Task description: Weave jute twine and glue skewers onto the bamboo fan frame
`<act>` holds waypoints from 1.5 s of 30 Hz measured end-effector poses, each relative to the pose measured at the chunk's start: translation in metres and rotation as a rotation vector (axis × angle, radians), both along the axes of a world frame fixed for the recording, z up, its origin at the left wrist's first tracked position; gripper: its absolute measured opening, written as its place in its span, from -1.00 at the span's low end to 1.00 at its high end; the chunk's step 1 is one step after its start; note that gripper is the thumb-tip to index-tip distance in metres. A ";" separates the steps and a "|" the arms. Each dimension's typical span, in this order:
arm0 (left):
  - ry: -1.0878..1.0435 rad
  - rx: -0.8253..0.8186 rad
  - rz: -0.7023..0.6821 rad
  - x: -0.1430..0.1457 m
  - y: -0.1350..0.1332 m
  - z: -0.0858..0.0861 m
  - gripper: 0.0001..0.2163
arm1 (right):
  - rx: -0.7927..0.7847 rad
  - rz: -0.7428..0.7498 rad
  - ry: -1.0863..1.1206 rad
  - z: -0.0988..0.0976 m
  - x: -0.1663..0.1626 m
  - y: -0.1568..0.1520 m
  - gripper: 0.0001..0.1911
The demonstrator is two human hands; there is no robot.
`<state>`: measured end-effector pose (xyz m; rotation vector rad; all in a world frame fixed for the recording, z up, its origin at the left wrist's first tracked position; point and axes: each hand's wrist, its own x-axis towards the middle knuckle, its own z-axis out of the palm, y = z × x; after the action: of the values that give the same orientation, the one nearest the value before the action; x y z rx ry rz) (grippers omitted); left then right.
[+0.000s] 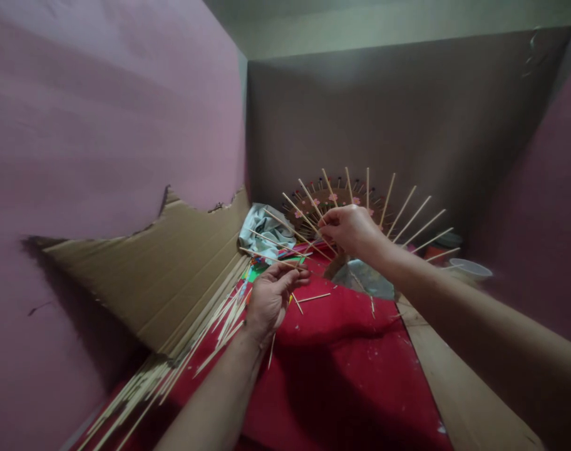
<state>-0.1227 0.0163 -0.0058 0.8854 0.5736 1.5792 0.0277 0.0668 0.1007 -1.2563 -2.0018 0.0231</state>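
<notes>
Red cloth (351,357) lies beneath. Our left hand (271,300) pinches a thin pale wooden stick (267,257); at one o'clock, our right hand (354,230) grips a spoke of the round brown stick-rayed disc (339,199).

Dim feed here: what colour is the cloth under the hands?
The cloth is red, speckled pale; head view.

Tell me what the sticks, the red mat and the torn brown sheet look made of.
Sticks: likely bamboo or wood; pale, matte, thin, straight. Red mat: looks like cloth or felt; soft folds, dull surface, white specks. Brown sheet: cardboard; ribbed lines, ragged torn edge.
</notes>
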 end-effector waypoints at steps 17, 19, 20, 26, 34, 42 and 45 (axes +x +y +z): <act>0.411 0.004 0.431 0.005 -0.032 0.003 -0.78 | 0.064 -0.034 -0.042 -0.008 -0.007 -0.014 -0.84; 0.483 0.008 0.371 0.010 -0.032 0.008 -0.70 | 0.077 -0.040 -0.047 -0.011 -0.009 -0.018 -0.84; 0.501 0.011 0.358 0.012 -0.031 0.010 -0.67 | 0.083 -0.043 -0.051 -0.012 -0.010 -0.020 -0.83; 0.444 -0.036 0.297 0.015 -0.017 0.020 -0.56 | 0.091 -0.046 -0.103 -0.021 -0.014 -0.030 -0.84; 0.328 -0.094 0.149 0.012 -0.012 0.023 -0.69 | 0.072 -0.017 -0.112 -0.021 -0.018 -0.031 -0.85; 0.357 -0.112 0.175 0.011 -0.012 0.018 -0.76 | 0.091 -0.005 -0.140 -0.024 -0.018 -0.031 -0.85; 0.329 -0.102 0.159 0.010 -0.010 0.015 -0.78 | 0.094 -0.012 -0.156 -0.024 -0.019 -0.032 -0.85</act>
<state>-0.1130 0.0062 0.0096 1.0512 0.9701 1.5394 0.0089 0.0348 0.0768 -1.2420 -2.1017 -0.1779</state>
